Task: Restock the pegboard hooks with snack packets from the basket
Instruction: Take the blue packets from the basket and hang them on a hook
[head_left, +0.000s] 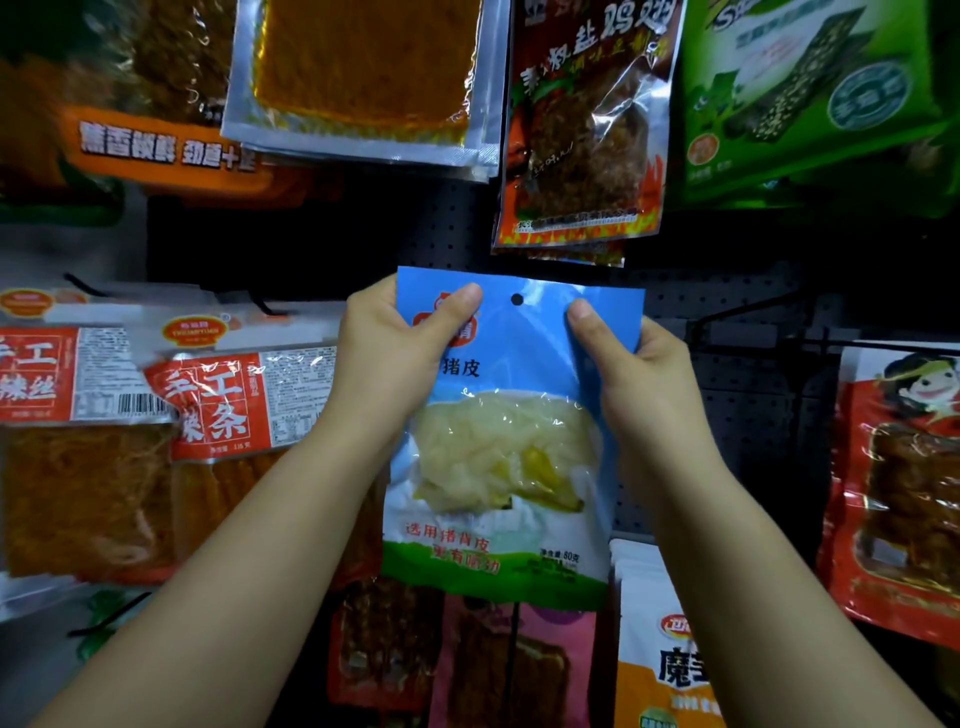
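**Blue packet lined up at the board, not yet on a hook**

Nearest: both forearms reach up from the lower corners of the view. Left hand pinches the upper left of the blue pork-skin packet, thumb flat on the front and the other fingers curled behind. Right hand does the same at the upper right, thumb pressed on the front just beside the hang hole. Neither hand has let go.

The packet is upright, face toward the camera, held in front of the middle of the black pegboard. Through the hang hole only darkness shows; no hook tip is visible in it, so I judge the packet still unhung. A bare black hook juts out just right of the packet's top edge; it may be the target, though I cannot tell for sure.

Behind and around: already stocked are the red-and-white strip packets toward the left edge of the board, the red cartoon-face packets at the right edge, clear packs with orange sheets along the top, flame-print packets directly above, and green seaweed packets in the upper right corner. More packets hang below, partly hidden.

The basket is out of view, so the remaining stock is unknown. Progress: this one packet is midway, aligned but still to be threaded and released.
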